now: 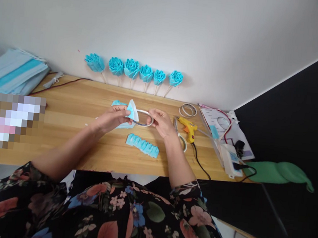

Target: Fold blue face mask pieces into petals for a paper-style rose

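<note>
My left hand [113, 118] pinches a folded piece of light blue and white mask fabric [133, 110] between thumb and fingers. A thin roll of tape [144, 124], white and ring-shaped, is gripped at its right side by my right hand [160, 122]. The roll's left side meets the fabric piece, and both are above the table. Partly hidden under my left hand lie more blue fabric pieces [126, 125]. Nearer to me rests a pleated blue strip [142, 145] of overlapping folded pieces.
Several blue fabric roses [131, 69] on sticks lean against the wall. Blue masks [13, 71] are stacked at left. To the right are scissors [183, 142], a yellow glue gun [188, 129], tape rolls [187, 110], a white power strip [230, 160] and a green object [272, 172].
</note>
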The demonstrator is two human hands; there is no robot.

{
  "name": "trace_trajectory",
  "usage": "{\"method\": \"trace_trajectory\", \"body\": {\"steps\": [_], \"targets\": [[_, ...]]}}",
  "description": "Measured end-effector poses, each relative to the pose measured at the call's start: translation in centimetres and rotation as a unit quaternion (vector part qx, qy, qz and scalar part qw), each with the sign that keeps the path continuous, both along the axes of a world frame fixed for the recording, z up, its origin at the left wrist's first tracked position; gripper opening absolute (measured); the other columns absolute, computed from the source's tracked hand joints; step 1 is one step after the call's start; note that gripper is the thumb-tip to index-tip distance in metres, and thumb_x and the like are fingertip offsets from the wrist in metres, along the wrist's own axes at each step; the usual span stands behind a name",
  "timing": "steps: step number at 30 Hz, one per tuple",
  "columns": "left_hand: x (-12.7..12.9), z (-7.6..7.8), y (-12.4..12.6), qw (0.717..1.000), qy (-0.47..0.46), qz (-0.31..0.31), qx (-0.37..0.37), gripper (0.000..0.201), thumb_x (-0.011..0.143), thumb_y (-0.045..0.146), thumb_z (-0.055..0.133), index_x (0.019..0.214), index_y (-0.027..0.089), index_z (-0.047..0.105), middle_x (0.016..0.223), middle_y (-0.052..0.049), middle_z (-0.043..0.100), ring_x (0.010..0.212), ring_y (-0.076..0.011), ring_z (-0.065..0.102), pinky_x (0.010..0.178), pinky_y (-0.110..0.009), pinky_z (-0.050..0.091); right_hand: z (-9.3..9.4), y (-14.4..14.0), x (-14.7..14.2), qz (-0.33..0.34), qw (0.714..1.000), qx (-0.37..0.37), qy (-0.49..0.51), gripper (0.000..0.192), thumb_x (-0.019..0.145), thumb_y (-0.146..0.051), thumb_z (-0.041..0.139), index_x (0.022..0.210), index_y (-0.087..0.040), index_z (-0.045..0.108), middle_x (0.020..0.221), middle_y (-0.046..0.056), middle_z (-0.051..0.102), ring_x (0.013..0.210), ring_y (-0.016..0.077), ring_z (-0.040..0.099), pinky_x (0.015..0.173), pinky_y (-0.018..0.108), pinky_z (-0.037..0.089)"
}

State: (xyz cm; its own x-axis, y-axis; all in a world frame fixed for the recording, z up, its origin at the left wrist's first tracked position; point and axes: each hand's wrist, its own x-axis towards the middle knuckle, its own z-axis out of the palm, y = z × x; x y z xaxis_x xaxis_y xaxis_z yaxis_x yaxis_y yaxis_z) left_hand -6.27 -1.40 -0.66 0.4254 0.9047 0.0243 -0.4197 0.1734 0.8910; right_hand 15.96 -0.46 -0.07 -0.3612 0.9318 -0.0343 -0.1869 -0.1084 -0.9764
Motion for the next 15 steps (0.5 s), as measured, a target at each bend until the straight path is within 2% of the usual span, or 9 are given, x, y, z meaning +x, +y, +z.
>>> {"method": "trace_trajectory", "body": {"steps": [4,9,12,15], "targets": [[0.06,0.44,-0.11,0.996,-0.084,0.008,-0.029,0.028,0.07,0.036,0.086,0.073,0.013,0.071,0.071,-0.006,0.068,0.063,-0.0154,0.063,0.063,-0.027,0.053,0.45,-0.21,0.22,0.016,0.999,-0.012,0.048,0.039,0.067,-0.051,0.084,0.088,-0.02,0.075,0.071,0.0,0.071,0.061,0.0088,0.057,0.048,0.019,0.034],[0.12,0.55,-0.25,0.985,-0.162,0.022,-0.045,0.023,0.073,0.032,0.083,0.07,0.015,0.066,0.071,-0.003,0.062,0.066,-0.0133,0.061,0.062,-0.024,0.053,0.64,-0.52,0.33,0.055,0.993,-0.006,0.1,0.034,0.069,-0.037,0.083,0.101,-0.026,0.077,0.09,0.001,0.078,0.077,0.0114,0.065,0.056,0.021,0.042],[0.2,0.53,-0.29,0.982,-0.182,0.034,-0.047,0.022,0.074,0.029,0.082,0.068,0.016,0.065,0.071,-0.002,0.059,0.068,-0.0127,0.06,0.061,-0.022,0.052,0.53,-0.62,0.35,0.061,0.993,-0.004,0.097,0.036,0.071,-0.034,0.081,0.106,-0.027,0.076,0.097,0.002,0.078,0.081,0.0122,0.066,0.058,0.022,0.044],[0.15,0.59,-0.31,0.987,-0.158,0.015,-0.035,0.024,0.074,0.033,0.083,0.07,0.015,0.067,0.072,-0.003,0.061,0.068,-0.0138,0.06,0.063,-0.025,0.052,0.34,-0.54,0.43,0.063,0.994,-0.004,0.092,0.036,0.072,-0.034,0.08,0.106,-0.026,0.075,0.096,0.002,0.078,0.08,0.0122,0.065,0.058,0.023,0.044]]}}
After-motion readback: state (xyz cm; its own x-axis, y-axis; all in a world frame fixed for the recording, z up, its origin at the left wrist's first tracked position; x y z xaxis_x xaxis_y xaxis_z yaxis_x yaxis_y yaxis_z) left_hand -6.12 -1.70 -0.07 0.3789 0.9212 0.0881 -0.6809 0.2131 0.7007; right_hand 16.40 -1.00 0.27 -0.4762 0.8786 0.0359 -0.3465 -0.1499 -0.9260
